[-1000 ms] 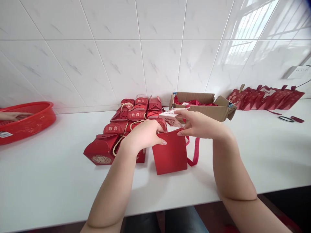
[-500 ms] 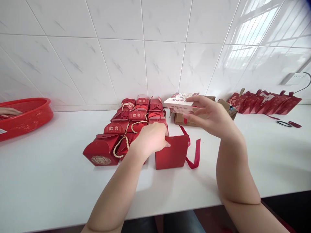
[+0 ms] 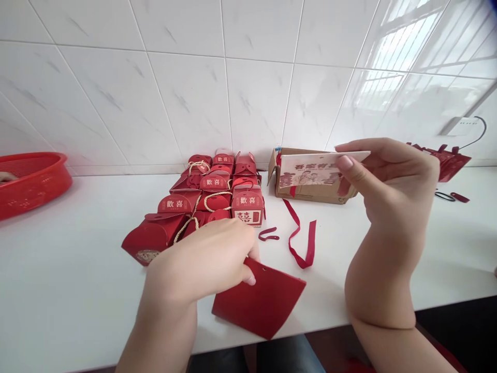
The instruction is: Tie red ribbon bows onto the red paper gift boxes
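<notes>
My left hand (image 3: 217,256) pinches the top corner of a plain red card-like piece (image 3: 262,300) with a small hole, tilted near the table's front edge. My right hand (image 3: 380,181) holds up a white printed card or flat box (image 3: 310,170) between thumb and fingers, in front of an open brown cardboard box (image 3: 316,192). A red ribbon (image 3: 298,243) and a short dark red strap (image 3: 267,234) lie on the table between my hands. Left of them stand rows of red gift boxes (image 3: 213,182), some with rope handles.
A red plastic basket (image 3: 34,181) stands at the far left, with part of another person's hand (image 3: 6,177) in it. Red bags (image 3: 450,160) lean by the wall at the right, near a black loop (image 3: 444,196) and a red tag (image 3: 461,198).
My left hand has brought the red piece nearer the front edge and tilted it. My right hand has moved right and turned the printed piece. The short strap has come into view.
</notes>
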`<action>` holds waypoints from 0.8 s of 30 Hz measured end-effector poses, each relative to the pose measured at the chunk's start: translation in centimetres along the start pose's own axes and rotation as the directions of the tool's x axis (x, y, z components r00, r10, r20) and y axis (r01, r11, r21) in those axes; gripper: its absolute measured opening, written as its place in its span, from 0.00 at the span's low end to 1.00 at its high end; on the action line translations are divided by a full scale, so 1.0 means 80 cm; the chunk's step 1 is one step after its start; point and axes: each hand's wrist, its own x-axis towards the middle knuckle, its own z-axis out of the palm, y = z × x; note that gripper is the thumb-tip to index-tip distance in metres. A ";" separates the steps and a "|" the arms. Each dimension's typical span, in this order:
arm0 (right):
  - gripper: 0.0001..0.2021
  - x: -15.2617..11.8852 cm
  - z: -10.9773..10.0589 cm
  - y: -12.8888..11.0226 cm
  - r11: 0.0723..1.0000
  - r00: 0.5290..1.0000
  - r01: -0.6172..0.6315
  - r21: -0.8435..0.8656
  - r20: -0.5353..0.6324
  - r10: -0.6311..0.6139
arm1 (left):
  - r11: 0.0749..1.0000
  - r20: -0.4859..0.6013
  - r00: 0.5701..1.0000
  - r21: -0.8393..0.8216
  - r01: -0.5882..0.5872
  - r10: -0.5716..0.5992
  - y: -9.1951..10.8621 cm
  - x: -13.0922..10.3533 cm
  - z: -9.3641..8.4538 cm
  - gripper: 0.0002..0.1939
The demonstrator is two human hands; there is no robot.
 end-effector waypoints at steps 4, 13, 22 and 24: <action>0.05 -0.002 0.000 -0.005 0.996 0.999 -0.041 0.073 -0.032 0.043 | 0.997 -0.011 0.997 -0.019 0.080 -0.081 0.002 0.026 -0.005 0.16; 0.09 0.017 -0.002 0.020 0.917 0.750 -0.399 0.019 0.581 0.315 | 0.984 -0.136 0.982 -0.139 0.109 -0.128 -0.016 0.073 -0.009 0.09; 0.12 0.024 0.006 0.047 0.902 0.551 -0.250 -0.352 0.714 0.432 | 0.997 -0.041 0.996 0.012 0.079 -0.079 -0.029 0.055 -0.019 0.09; 0.12 0.025 0.008 0.049 0.899 0.538 -0.208 -0.384 0.723 0.433 | 0.996 -0.042 0.995 -0.022 0.087 -0.088 -0.033 0.051 -0.020 0.13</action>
